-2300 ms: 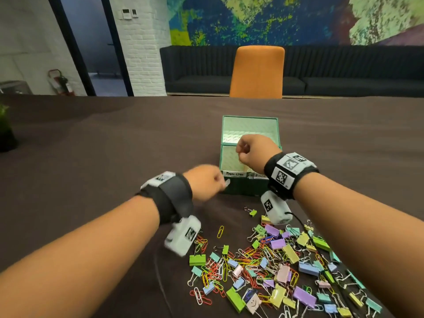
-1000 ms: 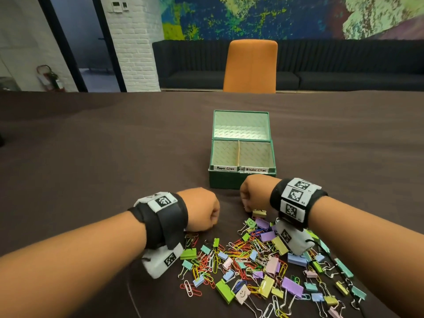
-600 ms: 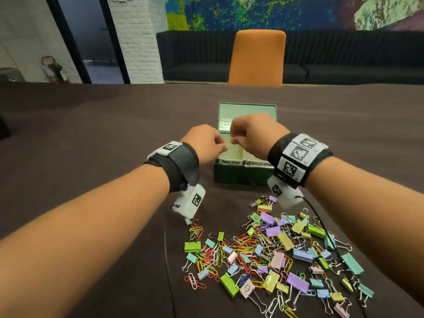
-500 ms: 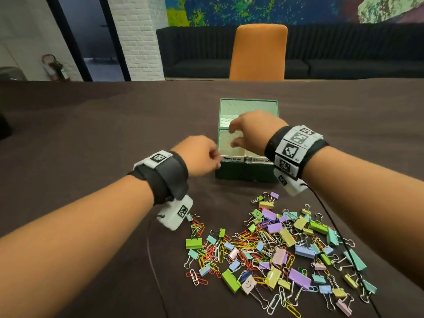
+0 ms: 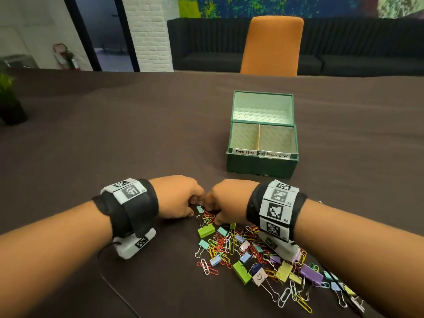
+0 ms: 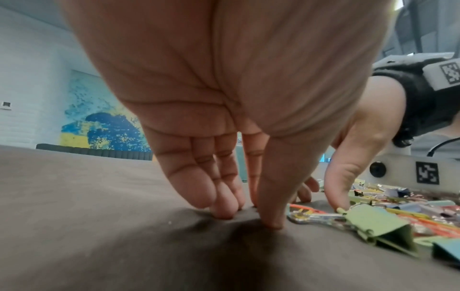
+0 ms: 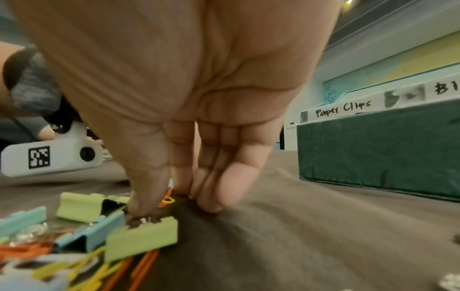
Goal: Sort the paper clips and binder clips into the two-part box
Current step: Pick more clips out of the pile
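Both hands were down at the far edge of the clip pile (image 5: 254,253), short of the green two-part box (image 5: 262,164). The left hand (image 5: 177,196) rested straight fingertips (image 6: 225,206) on the table (image 5: 114,138), holding nothing. The right hand (image 5: 226,199) pinched an orange paper clip (image 7: 167,198) between thumb and fingers.

Dark brown table (image 5: 114,134), orange chair (image 5: 273,44) at far edge, black sofa (image 5: 206,42) behind. White brick pillar (image 5: 149,31), colourful mural (image 5: 229,5), fire extinguisher (image 5: 63,56), plant (image 5: 9,99) far left.

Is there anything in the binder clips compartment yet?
No, in the head view the binder clips compartment of the green box shows only its bare lining.
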`<move>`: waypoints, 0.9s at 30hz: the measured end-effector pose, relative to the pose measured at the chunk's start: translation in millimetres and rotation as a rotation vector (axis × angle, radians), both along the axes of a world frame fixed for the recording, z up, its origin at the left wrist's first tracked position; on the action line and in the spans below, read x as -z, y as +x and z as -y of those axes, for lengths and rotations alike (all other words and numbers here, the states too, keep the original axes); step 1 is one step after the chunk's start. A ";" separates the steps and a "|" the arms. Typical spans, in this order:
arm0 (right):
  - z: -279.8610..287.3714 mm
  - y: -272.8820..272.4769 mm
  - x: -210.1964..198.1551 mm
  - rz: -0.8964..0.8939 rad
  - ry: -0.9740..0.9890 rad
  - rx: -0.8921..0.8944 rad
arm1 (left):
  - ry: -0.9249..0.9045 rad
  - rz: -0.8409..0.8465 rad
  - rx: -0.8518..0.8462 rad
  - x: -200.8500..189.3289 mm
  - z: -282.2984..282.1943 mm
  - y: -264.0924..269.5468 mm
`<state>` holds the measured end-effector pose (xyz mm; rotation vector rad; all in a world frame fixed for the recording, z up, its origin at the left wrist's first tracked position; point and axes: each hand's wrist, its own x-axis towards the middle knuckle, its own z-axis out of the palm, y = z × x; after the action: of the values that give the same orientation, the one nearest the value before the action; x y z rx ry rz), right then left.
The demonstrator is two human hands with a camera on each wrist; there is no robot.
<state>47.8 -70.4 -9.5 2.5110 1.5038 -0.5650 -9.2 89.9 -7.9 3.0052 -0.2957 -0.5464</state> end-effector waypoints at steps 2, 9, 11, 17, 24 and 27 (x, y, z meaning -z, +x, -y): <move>0.0 -0.4 1.0 -0.013 0.020 -0.002 | 0.015 0.022 0.011 1.4 -1.1 -3.2; -2.3 -0.7 6.0 -0.024 0.084 -0.088 | 0.157 0.072 -0.041 -6.5 -10.5 -13.2; -2.7 -2.3 7.5 -0.025 0.090 -0.109 | 0.079 0.129 -0.044 -5.1 -5.1 -16.4; -3.7 -8.8 10.1 0.059 0.056 -0.210 | -0.102 0.117 -0.065 3.5 9.6 -11.9; 22.2 32.5 -12.3 0.075 0.342 0.118 | -0.041 0.099 -0.055 13.2 7.1 -5.3; 35.2 65.7 -36.9 0.089 0.624 0.347 | -0.082 0.103 -0.057 13.9 4.1 -4.2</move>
<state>113.5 -105.6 27.4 3.2477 1.3735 -0.0010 -13.4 85.8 -21.8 2.9568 -0.2324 -0.3657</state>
